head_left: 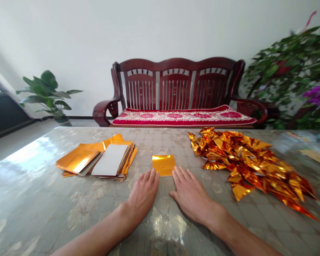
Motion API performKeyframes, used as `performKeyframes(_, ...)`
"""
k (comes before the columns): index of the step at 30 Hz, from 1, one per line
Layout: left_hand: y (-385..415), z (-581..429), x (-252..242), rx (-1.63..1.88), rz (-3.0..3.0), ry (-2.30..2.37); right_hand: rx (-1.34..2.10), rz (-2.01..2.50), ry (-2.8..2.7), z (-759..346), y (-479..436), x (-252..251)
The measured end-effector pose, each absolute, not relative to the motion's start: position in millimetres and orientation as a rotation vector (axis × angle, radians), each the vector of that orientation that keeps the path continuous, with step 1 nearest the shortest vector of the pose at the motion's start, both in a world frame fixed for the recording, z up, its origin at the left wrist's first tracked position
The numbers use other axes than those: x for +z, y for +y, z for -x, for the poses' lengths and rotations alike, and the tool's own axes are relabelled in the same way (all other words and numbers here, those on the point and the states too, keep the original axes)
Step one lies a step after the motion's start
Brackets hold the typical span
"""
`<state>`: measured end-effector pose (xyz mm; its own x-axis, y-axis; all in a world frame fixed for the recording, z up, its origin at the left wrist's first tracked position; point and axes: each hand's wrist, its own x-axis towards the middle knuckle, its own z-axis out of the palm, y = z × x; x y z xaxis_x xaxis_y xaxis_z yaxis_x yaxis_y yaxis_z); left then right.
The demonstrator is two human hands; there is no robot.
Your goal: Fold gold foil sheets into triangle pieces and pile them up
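A single square sheet of gold foil paper lies flat on the table just beyond my fingertips. My left hand rests palm down on the table, fingers stretched out, its tips at the sheet's near left corner. My right hand lies flat too, fingers extended, its tips at the sheet's near right corner. Neither hand holds anything. To the left sits a loose stack of gold and white sheets. To the right spreads a pile of folded gold foil pieces.
The table has a glossy patterned cover. Behind it stands a dark red wooden bench with a red cushion. A potted plant stands far left, and leafy plants with purple flowers crowd the right.
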<state>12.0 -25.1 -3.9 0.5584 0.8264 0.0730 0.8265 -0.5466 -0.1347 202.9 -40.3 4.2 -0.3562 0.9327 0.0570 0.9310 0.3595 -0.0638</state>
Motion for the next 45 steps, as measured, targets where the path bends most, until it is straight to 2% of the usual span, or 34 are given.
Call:
performKeyframes(8,-24,-10,3,0.007,2.622,-1.396,-0.149,1.723,-2.466,-202,-29,14)
performKeyframes(15,-25,-9,5,-0.084,2.712,-1.366,-0.068,1.714,-2.181,-226,-3,4)
performKeyframes(20,-18,-6,-2,-0.227,2.745,-1.385,-0.069,1.692,-2.131,-232,0,-3)
performKeyframes(29,-20,-14,-3,-0.242,2.717,-1.356,-0.121,1.824,-2.051,-225,0,-2)
performKeyframes(39,-15,-16,-6,-0.295,2.699,-1.431,0.192,1.850,-1.959,-220,2,-2)
performKeyframes(45,-16,-16,-5,-0.318,2.703,-1.472,0.042,1.814,-2.004,-220,0,-3)
